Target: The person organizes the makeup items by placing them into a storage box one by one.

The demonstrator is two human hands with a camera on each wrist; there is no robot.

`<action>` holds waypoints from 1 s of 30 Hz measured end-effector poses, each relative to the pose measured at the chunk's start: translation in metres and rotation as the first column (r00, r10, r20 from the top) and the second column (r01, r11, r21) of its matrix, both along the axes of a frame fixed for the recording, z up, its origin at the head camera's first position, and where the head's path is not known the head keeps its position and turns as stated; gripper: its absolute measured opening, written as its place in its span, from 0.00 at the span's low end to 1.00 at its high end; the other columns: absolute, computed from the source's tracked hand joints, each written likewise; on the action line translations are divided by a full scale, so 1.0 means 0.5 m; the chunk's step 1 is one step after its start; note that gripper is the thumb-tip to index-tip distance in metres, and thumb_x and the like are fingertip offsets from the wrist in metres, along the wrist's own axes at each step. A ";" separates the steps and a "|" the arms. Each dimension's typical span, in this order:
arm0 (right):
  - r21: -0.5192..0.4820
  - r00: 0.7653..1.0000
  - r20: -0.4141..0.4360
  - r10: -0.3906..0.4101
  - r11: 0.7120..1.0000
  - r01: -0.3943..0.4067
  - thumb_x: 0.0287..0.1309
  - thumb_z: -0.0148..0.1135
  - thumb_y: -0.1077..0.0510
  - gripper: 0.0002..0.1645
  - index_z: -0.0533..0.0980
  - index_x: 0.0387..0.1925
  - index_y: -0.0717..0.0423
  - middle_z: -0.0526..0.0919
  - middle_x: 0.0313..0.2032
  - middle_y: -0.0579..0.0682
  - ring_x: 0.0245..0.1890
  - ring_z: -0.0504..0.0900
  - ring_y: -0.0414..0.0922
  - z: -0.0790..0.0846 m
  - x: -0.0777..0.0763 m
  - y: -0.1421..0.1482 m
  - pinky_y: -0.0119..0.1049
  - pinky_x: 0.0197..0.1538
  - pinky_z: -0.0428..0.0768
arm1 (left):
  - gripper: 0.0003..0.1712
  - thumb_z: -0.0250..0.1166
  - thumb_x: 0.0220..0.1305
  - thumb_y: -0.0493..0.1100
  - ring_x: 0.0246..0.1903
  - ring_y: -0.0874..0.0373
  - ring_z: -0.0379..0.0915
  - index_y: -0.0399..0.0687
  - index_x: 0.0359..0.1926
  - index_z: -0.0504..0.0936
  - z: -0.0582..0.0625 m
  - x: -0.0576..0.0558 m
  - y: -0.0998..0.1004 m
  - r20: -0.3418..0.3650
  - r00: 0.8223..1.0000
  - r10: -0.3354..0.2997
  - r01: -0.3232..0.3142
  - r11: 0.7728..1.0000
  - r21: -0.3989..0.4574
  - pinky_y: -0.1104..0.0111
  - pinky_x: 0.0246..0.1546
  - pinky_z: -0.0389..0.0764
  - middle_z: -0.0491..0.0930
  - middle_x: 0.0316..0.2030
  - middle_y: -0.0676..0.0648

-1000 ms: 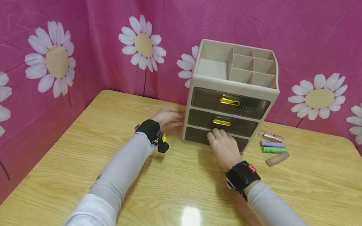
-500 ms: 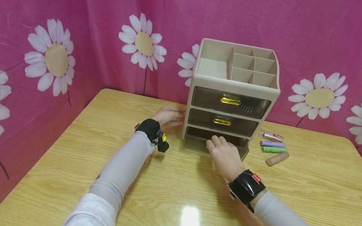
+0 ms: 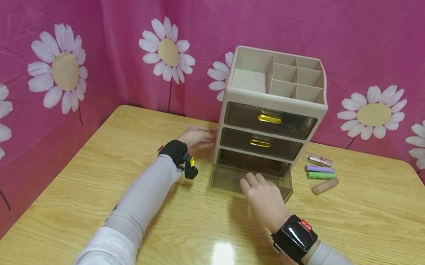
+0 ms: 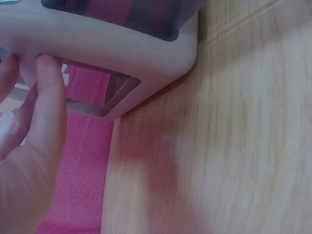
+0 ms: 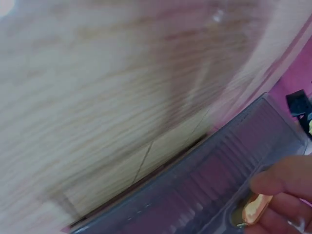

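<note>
From the left, I see the left hand [image 3: 196, 137] with fingers almost straight, their tips touching the left side of the cabinet [image 3: 275, 103] — smooth beige plastic, boxy, with rounded edges. Its lowest drawer [image 3: 227, 180], smoky and see-through, stands out toward the near side. The right hand [image 3: 263, 196], at the drawer's near face, pinches the shiny gold handle [image 5: 256, 208]. Farther right, four slim tubes [image 3: 321, 175] lie on the wood-grained table [image 3: 124, 174].
</note>
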State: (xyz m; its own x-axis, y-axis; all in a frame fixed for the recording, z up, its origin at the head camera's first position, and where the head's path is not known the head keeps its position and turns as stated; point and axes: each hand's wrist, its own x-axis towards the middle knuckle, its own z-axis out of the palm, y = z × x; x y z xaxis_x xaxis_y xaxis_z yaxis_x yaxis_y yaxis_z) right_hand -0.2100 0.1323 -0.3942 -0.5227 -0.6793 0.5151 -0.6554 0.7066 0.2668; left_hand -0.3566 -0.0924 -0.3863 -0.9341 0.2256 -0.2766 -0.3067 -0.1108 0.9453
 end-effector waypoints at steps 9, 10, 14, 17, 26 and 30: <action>0.001 1.000 -0.007 0.011 1.000 -0.011 0.38 0.59 0.78 0.16 0.76 0.31 0.61 0.77 0.32 0.53 0.29 0.76 0.48 -0.001 0.032 -0.003 0.36 0.23 0.81 | 0.23 0.53 0.64 0.28 0.57 0.42 0.66 0.26 0.59 0.64 -0.004 -0.005 0.002 -0.004 1.000 0.012 -0.012 1.000 0.005 0.64 0.55 0.74 0.68 0.57 0.32; 0.000 1.000 -0.009 0.015 1.000 -0.015 0.37 0.58 0.78 0.16 0.76 0.31 0.61 0.77 0.32 0.53 0.29 0.76 0.48 -0.002 0.034 -0.003 0.36 0.23 0.81 | 0.23 0.53 0.64 0.28 0.57 0.42 0.66 0.27 0.60 0.64 -0.004 -0.005 0.002 -0.003 1.000 0.012 -0.012 1.000 0.008 0.64 0.55 0.74 0.67 0.58 0.32; -0.005 0.999 -0.030 0.032 0.999 -0.032 0.38 0.58 0.77 0.14 0.75 0.29 0.61 0.77 0.31 0.52 0.28 0.75 0.48 -0.006 0.040 -0.001 0.36 0.23 0.81 | 0.26 0.59 0.59 0.29 0.53 0.43 0.70 0.28 0.59 0.65 -0.011 -0.010 0.000 -0.006 1.000 0.006 -0.006 0.999 0.042 0.64 0.54 0.75 0.71 0.54 0.33; -0.004 0.998 -0.045 0.043 0.999 -0.043 0.40 0.59 0.75 0.12 0.74 0.28 0.61 0.76 0.30 0.52 0.27 0.75 0.47 -0.008 0.042 0.000 0.35 0.23 0.80 | 0.26 0.59 0.60 0.29 0.54 0.44 0.70 0.28 0.59 0.65 -0.010 -0.008 -0.001 -0.001 1.000 0.008 -0.008 0.999 0.047 0.64 0.55 0.75 0.71 0.54 0.33; -0.002 0.999 -0.025 0.048 0.999 -0.048 0.34 0.59 0.79 0.16 0.75 0.29 0.62 0.77 0.32 0.54 0.27 0.76 0.47 -0.017 0.046 0.002 0.36 0.22 0.81 | 0.23 0.50 0.65 0.27 0.58 0.42 0.64 0.25 0.61 0.61 -0.004 -0.001 -0.001 -0.015 1.000 -0.009 0.009 0.999 0.036 0.61 0.58 0.71 0.66 0.59 0.33; -0.008 0.999 -0.018 0.048 0.999 -0.048 0.34 0.59 0.79 0.17 0.75 0.29 0.62 0.78 0.33 0.55 0.29 0.77 0.48 -0.019 0.048 0.002 0.37 0.23 0.82 | 0.23 0.51 0.64 0.27 0.58 0.42 0.64 0.24 0.60 0.62 0.008 0.008 -0.001 -0.006 1.000 -0.006 0.006 0.999 0.042 0.61 0.58 0.71 0.66 0.59 0.32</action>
